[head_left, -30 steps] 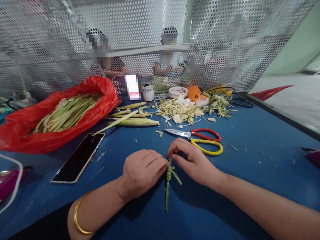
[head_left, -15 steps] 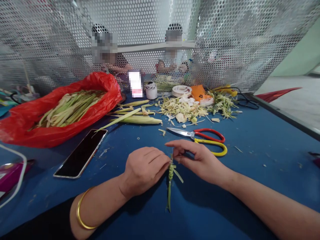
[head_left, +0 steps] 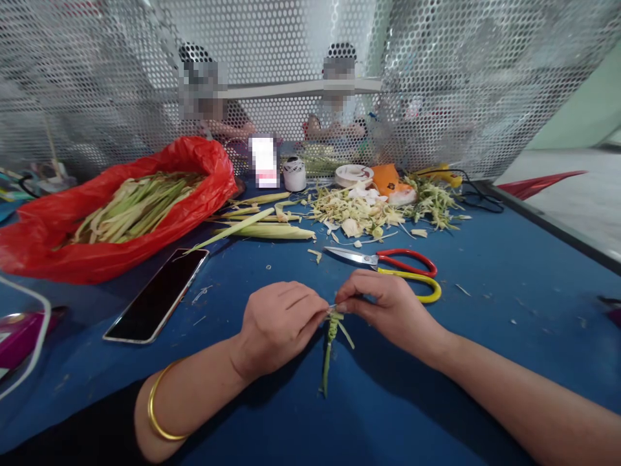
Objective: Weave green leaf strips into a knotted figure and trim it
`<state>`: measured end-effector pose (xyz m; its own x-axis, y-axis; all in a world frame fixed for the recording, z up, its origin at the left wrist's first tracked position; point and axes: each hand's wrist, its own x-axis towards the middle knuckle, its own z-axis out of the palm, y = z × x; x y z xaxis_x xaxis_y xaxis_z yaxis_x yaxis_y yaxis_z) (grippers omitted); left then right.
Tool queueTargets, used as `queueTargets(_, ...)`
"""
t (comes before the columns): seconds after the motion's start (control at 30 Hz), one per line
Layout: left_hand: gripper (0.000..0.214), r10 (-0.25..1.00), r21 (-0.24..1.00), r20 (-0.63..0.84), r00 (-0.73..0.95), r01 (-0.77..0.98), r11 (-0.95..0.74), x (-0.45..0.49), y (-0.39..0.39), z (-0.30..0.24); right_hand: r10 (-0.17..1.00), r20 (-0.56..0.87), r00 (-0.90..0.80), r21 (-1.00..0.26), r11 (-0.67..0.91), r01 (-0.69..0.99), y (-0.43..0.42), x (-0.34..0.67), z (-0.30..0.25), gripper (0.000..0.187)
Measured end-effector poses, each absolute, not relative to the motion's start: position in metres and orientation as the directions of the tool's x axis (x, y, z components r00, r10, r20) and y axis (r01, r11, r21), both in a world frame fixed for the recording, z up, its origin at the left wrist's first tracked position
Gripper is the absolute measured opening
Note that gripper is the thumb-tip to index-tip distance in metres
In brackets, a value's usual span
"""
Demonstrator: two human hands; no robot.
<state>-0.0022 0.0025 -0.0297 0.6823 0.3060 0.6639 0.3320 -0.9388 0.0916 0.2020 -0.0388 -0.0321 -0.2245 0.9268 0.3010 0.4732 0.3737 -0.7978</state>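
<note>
Between my hands hangs a small braided green leaf piece (head_left: 332, 329), its loose tail pointing down and a short strip sticking out to the right. My left hand (head_left: 284, 323), a gold bangle on its wrist, pinches the top of the braid between thumb and finger. Fingertips closed, my right hand (head_left: 376, 301) grips a thin pale strand at the same spot; whether it is wire, thread or leaf I cannot tell. Just behind my right hand lie scissors (head_left: 354, 255) with one red and one yellow handle.
A red plastic bag (head_left: 63, 265) of leaf strips sits at left, a dark phone (head_left: 158, 294) in front of it. Loose leaves (head_left: 272, 232), trimmings (head_left: 347, 210), a tape roll (head_left: 354, 175) and a white jar (head_left: 294, 175) lie behind. Two people sit beyond a perforated screen (head_left: 286, 48).
My right hand's fingers have closed from a loose, extended pose into a pinch at the top of the braid. My left hand keeps its pinch; the braid's tail has swung slightly left and up.
</note>
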Motion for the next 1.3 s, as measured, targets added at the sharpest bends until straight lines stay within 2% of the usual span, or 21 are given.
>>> queueTargets(0.1, 0.006, 0.371, 0.173, 0.652, 0.661, 0.347, -0.922, -0.003, 0.003, -0.029, 0.935, 0.288, -0.208, -0.792, 0.354, 0.497, -0.038, 0.204, -0.032, 0.012)
queueTargets(0.2, 0.012, 0.495, 0.281, 0.579, 0.648, 0.412, -0.867, -0.003, 0.005, -0.029, 0.933, 0.293, -0.21, -0.75, 0.36, 0.555, -0.036, 0.207, -0.031, 0.015)
queueTargets(0.3, 0.016, 0.638, 0.351, 0.478, 0.604, 0.534, -0.769, -0.003, 0.008, -0.029, 0.917, 0.276, -0.287, -0.694, 0.397, 0.601, -0.035, 0.21, -0.029, 0.02)
queueTargets(0.4, 0.016, 0.735, 0.371, 0.38, 0.561, 0.636, -0.677, -0.002, 0.011, -0.029, 0.901, 0.201, -0.384, -0.668, 0.413, 0.619, -0.036, 0.212, -0.027, 0.024)
queueTargets(0.5, 0.015, 0.783, 0.394, 0.299, 0.546, 0.676, -0.622, 0.0, 0.015, -0.031, 0.892, 0.149, -0.426, -0.683, 0.404, 0.609, -0.038, 0.21, -0.025, 0.024)
queueTargets(0.57, 0.016, 0.817, 0.464, 0.258, 0.516, 0.676, -0.573, 0.0, 0.018, -0.033, 0.897, 0.162, -0.411, -0.74, 0.386, 0.551, -0.039, 0.207, -0.023, 0.021)
queueTargets(0.7, 0.015, 0.882, 0.675, 0.136, 0.45, 0.61, -0.415, -0.001, 0.023, -0.036, 0.912, 0.201, -0.357, -0.899, 0.317, 0.303, -0.042, 0.202, -0.022, 0.017)
queueTargets(0.83, 0.014, 0.899, 0.862, 0.036, 0.437, 0.442, -0.249, 0.001, 0.022, -0.034, 0.9, 0.064, -0.43, -0.99, 0.111, 0.084, -0.045, 0.196, -0.027, 0.02)
queueTargets(0.93, 0.019, 0.859, 0.977, -0.074, 0.506, 0.208, -0.039, 0.003, 0.019, -0.029, 0.904, -0.012, -0.427, -0.999, 0.002, 0.033, -0.045, 0.194, -0.033, 0.022)
queueTargets(1.03, 0.022, 0.766, 0.989, -0.145, 0.626, 0.098, 0.107, 0.004, 0.015, -0.025, 0.916, -0.024, -0.399, -0.999, -0.008, 0.04, -0.044, 0.194, -0.034, 0.027)
queueTargets(1.13, 0.022, 0.758, 0.988, -0.136, 0.638, 0.139, 0.061, 0.006, 0.012, -0.025, 0.929, -0.016, -0.369, -0.995, 0.022, 0.098, -0.044, 0.193, -0.033, 0.029)
queueTargets(1.3, 0.018, 0.801, 0.925, -0.03, 0.598, 0.32, -0.204, 0.007, 0.013, -0.027, 0.949, -0.009, -0.316, -0.935, 0.104, 0.34, -0.045, 0.189, -0.033, 0.029)
